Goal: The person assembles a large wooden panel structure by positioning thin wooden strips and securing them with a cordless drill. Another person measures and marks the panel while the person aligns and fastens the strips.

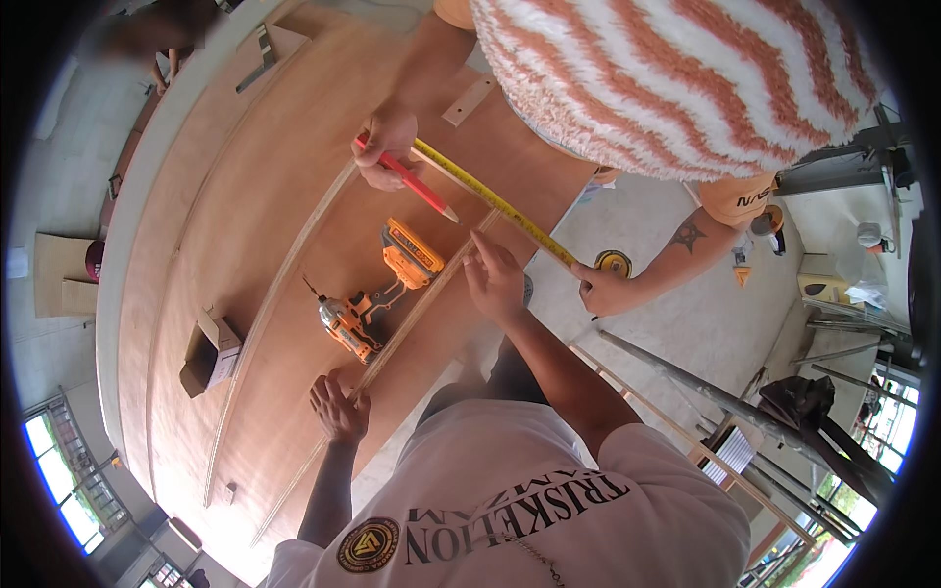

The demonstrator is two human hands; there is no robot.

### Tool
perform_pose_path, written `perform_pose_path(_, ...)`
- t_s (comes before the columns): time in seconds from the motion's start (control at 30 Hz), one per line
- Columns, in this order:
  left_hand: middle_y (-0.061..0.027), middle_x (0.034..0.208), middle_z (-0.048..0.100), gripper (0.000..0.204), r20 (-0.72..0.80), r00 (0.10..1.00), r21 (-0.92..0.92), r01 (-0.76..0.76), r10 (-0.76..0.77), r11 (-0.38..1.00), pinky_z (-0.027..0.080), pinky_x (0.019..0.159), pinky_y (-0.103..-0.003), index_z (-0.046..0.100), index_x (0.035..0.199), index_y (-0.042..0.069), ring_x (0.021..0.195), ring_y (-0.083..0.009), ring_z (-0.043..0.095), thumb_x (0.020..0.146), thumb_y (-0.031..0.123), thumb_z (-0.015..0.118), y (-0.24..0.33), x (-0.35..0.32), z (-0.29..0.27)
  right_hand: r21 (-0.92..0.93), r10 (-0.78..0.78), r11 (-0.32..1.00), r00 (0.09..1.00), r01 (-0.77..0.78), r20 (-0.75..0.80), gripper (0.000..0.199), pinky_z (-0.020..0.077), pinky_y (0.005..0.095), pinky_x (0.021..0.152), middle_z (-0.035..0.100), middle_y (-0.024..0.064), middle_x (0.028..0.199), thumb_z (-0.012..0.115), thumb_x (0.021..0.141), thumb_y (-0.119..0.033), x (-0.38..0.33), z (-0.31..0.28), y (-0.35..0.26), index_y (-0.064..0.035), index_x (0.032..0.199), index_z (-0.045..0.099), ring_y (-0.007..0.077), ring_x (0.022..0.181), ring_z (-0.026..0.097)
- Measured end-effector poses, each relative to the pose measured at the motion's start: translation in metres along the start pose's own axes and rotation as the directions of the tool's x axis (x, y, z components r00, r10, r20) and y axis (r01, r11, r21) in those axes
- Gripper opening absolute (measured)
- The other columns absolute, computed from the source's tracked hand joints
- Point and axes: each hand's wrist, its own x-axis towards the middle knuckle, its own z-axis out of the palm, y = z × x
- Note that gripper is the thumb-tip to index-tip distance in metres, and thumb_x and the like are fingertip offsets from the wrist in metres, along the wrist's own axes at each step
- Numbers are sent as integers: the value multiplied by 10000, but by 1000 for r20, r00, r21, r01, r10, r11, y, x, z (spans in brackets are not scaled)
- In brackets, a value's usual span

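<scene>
A long thin wooden strip (pixel 417 323) runs along a large curved plywood panel (pixel 294 147). My left hand (pixel 340 407) lies across the near part of this strip, fingers spread over the wood and thumb beside the strip. Farther along, my right hand (pixel 495 281) has its fingertips on the strip near its far end. Between my hands, just left of the strip, an orange and black cordless drill (pixel 377 294) lies on its side with a bit fitted. A co-worker's hand (pixel 387 147) holds a red pencil (pixel 407 179); their other hand (pixel 603 289) holds the extended yellow tape measure (pixel 495 201).
Another strip (pixel 284 269) runs along the panel to the left, near a small open cardboard box (pixel 211 353). A metal square (pixel 260 59) and a small wood piece (pixel 469 102) lie at the far side. Metal pipes (pixel 686 382) stand at right.
</scene>
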Motion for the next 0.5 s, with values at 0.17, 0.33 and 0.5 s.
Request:
perform_pose_path(0.17,-207,1220,527,669,-29,999,-5,-35,35,999,399,1012,-565,527,1351,64,1156,-432,510,903,548,640,0,1,5,-155,-24,988,1000,25,5,443,575,443,849,746,151,1077,750,906,-156,1,6,8,-41,1328,676,332,942,709)
perform_pose_path(0.33,-219,1218,525,688,-37,999,6,-34,34,999,398,1007,-565,525,1356,67,1149,-437,512,915,590,605,0,1,9,-188,-144,974,988,130,-61,431,581,442,817,729,163,1080,754,914,-193,4,7,13,-47,1313,685,351,947,706)
perform_pose_path(0.5,-230,1217,524,713,-23,999,-24,-30,30,999,393,1009,-574,521,1355,59,1148,-444,511,904,604,610,-1,-1,7,-193,-156,971,985,140,-72,449,584,435,789,720,164,1047,766,903,-207,3,9,11,-44,1314,689,355,917,698)
